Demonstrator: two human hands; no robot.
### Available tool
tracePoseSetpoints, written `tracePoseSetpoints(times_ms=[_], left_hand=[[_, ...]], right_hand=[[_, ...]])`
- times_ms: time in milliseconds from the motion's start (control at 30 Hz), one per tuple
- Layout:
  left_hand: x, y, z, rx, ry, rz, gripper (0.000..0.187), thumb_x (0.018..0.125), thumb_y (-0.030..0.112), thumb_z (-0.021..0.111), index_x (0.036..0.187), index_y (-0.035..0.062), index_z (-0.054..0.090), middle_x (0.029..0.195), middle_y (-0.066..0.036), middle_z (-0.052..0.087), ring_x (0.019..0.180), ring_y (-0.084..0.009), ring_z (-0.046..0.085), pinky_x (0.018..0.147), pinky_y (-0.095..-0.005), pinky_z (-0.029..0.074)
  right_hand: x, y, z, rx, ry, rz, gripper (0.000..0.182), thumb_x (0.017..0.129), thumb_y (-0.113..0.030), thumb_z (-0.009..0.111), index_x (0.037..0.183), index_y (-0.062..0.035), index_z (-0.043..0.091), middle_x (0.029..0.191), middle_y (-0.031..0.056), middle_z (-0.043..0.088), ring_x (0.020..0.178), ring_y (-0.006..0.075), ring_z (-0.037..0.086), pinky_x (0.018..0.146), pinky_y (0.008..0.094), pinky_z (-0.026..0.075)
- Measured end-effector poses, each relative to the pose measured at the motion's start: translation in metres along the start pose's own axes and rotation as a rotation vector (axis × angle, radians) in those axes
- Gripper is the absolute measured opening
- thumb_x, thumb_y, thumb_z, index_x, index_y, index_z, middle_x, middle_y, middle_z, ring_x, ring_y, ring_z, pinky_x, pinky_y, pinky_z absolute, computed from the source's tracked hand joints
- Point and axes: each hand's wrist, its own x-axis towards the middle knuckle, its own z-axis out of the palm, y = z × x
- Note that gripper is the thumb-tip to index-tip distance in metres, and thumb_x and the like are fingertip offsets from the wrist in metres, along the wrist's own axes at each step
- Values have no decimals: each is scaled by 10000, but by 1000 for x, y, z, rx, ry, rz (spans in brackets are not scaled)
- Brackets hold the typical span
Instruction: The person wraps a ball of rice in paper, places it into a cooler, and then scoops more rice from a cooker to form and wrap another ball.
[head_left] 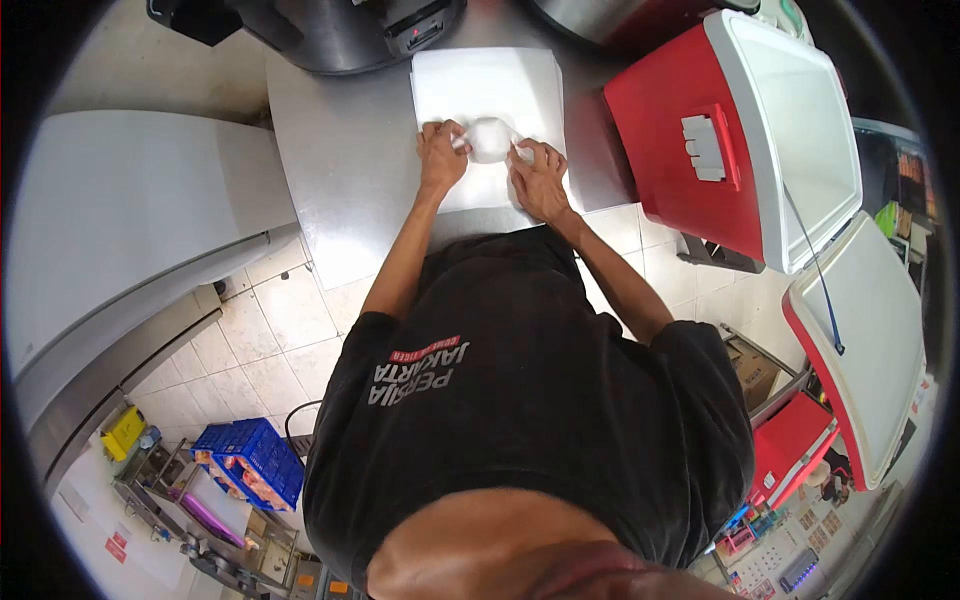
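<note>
A small rounded white bundle (490,140), which looks wrapped in paper, sits on a stack of white paper sheets (485,80). My left hand (442,155) pinches the bundle's left end, its fingers curled together. On the opposite side, my right hand (540,180) grips the gathered right end between thumb and fingers. Whatever is inside the wrapping is hidden. The paper stack rests near the front edge of a metal table (345,185).
Right of the table stands an open red cooler box (670,140), its lid (870,340) hanging down. A dark appliance (340,40) sits behind the paper. To the left is a large white cabinet (150,200). Blue crates (255,460) are at lower left.
</note>
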Motion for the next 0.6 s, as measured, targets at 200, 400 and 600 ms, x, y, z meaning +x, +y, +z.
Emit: tracePoseSetpoints(times_ms=[200,400,600], left_hand=[[-2,43,-16,-1067,-77,-331,197,820,10,673,990,-2,574,901,-118,665,770,-147,644,632,-250,532],[1,61,-13,-896,-185,-177,97,814,1,672,897,-17,626,888,-80,667,844,-145,631,679,-255,507],[3,47,-3,-874,-230,-107,118,792,69,710,892,18,675,849,-35,663,738,-88,569,635,-250,466]], right_hand=[[21,10,-16,685,-44,228,432,852,-225,596,1230,-26,533,1311,104,454,1206,278,393,1012,427,286],[70,-4,-82,1060,-326,536,470,779,-415,716,1008,-17,614,949,59,628,916,142,585,774,321,464],[67,2,-59,1308,-295,584,386,724,-297,790,948,-33,620,910,62,630,845,134,582,724,302,450]])
